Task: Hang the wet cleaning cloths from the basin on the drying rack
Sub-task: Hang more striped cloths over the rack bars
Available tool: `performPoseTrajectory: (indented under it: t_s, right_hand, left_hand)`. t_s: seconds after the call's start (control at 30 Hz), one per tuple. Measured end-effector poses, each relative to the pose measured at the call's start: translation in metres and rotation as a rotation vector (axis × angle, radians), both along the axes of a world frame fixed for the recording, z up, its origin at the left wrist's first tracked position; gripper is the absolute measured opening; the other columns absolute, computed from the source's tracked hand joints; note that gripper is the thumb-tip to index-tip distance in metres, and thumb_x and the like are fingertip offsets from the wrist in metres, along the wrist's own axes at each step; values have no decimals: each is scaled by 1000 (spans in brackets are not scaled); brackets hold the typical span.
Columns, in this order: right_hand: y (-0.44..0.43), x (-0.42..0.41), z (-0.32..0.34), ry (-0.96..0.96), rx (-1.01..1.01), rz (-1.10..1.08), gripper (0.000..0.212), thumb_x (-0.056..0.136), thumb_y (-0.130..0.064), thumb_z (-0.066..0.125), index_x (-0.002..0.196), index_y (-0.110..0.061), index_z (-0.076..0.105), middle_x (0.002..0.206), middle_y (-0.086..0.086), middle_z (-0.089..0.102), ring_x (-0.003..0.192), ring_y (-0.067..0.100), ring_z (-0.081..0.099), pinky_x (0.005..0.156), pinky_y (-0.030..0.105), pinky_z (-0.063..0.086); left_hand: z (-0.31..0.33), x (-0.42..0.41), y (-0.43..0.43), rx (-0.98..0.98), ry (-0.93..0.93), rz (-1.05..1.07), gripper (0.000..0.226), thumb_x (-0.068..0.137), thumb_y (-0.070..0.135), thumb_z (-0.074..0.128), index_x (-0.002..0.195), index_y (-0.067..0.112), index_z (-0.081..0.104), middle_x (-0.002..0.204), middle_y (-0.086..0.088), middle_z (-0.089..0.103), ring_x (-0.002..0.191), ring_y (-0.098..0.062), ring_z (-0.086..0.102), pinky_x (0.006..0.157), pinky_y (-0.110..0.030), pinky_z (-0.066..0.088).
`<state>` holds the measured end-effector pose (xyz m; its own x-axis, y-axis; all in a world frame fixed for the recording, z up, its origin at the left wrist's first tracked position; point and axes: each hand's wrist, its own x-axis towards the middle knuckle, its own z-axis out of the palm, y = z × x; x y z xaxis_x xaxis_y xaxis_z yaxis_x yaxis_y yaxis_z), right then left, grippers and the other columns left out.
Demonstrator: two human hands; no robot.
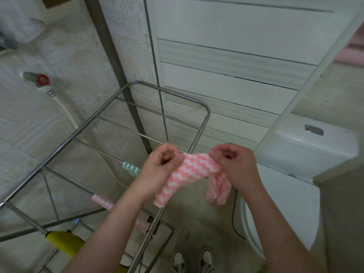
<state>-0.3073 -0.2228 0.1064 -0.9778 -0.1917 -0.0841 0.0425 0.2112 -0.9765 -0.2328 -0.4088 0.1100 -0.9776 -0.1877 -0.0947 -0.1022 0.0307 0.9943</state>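
Observation:
A pink and white zigzag cloth [194, 172] is stretched between my two hands above the right edge of the metal drying rack [110, 119]. My left hand [161, 164] pinches its left top corner and my right hand [232, 164] pinches the right one, with the rest drooping down. A green and white cloth [131, 168] hangs over one rack bar. Another pink cloth [102, 200] hangs over the bar nearer me, partly hidden by my left forearm. No basin is in view.
A white toilet [307, 154] stands at the right, close to my right arm. A yellow object [65, 241] lies under the rack at lower left. A tap with a red handle [42, 79] and a hose sit on the left wall. My shoes [194, 261] show below.

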Motion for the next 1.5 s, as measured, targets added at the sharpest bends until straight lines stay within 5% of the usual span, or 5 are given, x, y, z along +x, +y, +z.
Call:
performPoseTrajectory:
  t_s: [0.27, 0.43, 0.9, 1.07, 1.5]
  right_hand:
    - [4, -3, 20, -234, -199, 11, 19, 84, -23, 72, 82, -4, 67, 76, 12, 68, 72, 22, 65, 68, 31, 56]
    - [5, -5, 21, -240, -95, 31, 25, 82, -33, 74, 80, -10, 66, 66, 2, 70, 61, 14, 64, 61, 27, 51]
    - [33, -23, 27, 71, 45, -6, 34, 69, -35, 82, 65, -8, 63, 47, -1, 52, 39, 8, 42, 45, 22, 39]
    - [45, -36, 27, 57, 171, 161, 47, 77, -51, 70, 54, -13, 56, 48, -3, 43, 46, 10, 39, 55, 24, 39]
    - [27, -42, 31, 358, 447, 526, 6, 81, -23, 68, 78, -20, 65, 68, -3, 60, 58, 9, 54, 56, 32, 45]
  left_hand:
    - [-10, -12, 14, -635, 54, 148, 35, 72, 14, 78, 74, 35, 51, 75, 2, 49, 64, -11, 46, 58, -27, 40]
    - [1, -11, 60, -472, 85, -59, 29, 68, 47, 75, 79, 24, 61, 74, 4, 61, 70, -15, 56, 65, -32, 48]
    - [7, -34, 50, -268, 26, 5, 15, 91, 16, 60, 84, 19, 72, 74, -1, 72, 68, -11, 64, 66, -25, 50]
    - [15, -40, 45, -53, -107, -126, 77, 81, 60, 58, 91, -16, 49, 80, -15, 51, 70, -27, 43, 65, -39, 34]
    - [28, -64, 58, -441, -13, -166, 34, 78, 52, 67, 77, 19, 76, 61, -9, 64, 56, -24, 58, 56, -38, 45]
